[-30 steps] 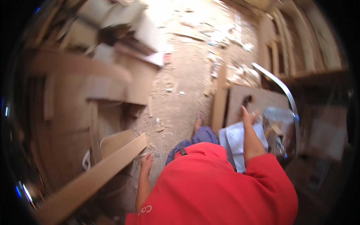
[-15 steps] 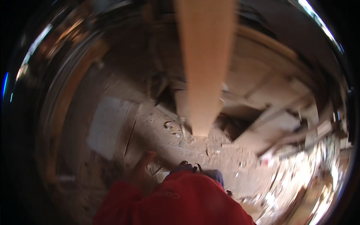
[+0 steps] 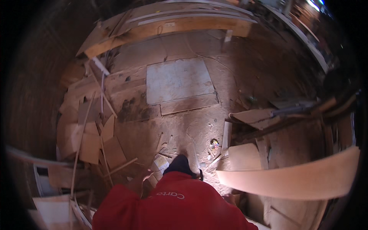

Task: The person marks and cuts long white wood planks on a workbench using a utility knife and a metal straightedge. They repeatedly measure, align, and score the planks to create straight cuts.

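Pale wooden plank (image 3: 291, 178) at the person's right, curving upward toward its far end in the wide view.
Its inner end is near the right hand (image 3: 229, 198), mostly hidden by the red shirt (image 3: 180, 203); its opening and any hold cannot be told. The left hand (image 3: 145, 175), small and dim, is out past a thin wood stick (image 3: 122, 167); whether its fingers grip anything is unclear. Ahead, a whitish rectangular panel (image 3: 178, 82) lies on the dusty floor (image 3: 176, 128); beyond stands a wood-edged surface (image 3: 207, 24). Brown board offcuts (image 3: 91, 145) lie leftward.
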A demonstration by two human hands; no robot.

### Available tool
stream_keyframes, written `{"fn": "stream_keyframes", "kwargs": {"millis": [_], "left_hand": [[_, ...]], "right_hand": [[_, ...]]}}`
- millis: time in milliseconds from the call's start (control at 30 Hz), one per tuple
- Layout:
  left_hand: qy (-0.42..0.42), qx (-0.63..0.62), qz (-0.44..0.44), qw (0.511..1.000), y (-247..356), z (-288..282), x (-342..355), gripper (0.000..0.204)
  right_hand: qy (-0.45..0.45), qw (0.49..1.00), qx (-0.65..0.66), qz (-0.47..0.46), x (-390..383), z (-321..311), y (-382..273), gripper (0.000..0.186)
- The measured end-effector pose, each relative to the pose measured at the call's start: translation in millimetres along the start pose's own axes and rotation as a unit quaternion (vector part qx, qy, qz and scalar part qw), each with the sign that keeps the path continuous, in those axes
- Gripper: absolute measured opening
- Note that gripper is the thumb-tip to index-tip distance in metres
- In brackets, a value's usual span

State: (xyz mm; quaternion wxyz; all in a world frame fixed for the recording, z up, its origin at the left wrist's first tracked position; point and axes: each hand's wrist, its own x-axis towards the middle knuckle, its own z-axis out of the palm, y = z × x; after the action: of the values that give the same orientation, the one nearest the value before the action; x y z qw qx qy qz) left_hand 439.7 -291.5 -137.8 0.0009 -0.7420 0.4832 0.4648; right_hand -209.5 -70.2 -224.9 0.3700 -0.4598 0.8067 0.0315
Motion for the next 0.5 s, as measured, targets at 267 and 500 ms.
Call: {"fn": "stream_keyframes", "kwargs": {"millis": [267,500], "left_hand": [[-0.067,-0.097,-0.148,0.982,-14,19,19,0.051],[-0.005,-0.118,-0.145,0.982,71,-161,234,0.061]], "right_hand": [[0.025,0.942,0.335,0.021,229,-184,-266,0.037],[-0.089,0.986,0.129,-0.061,367,-167,-373,0.033]]}}
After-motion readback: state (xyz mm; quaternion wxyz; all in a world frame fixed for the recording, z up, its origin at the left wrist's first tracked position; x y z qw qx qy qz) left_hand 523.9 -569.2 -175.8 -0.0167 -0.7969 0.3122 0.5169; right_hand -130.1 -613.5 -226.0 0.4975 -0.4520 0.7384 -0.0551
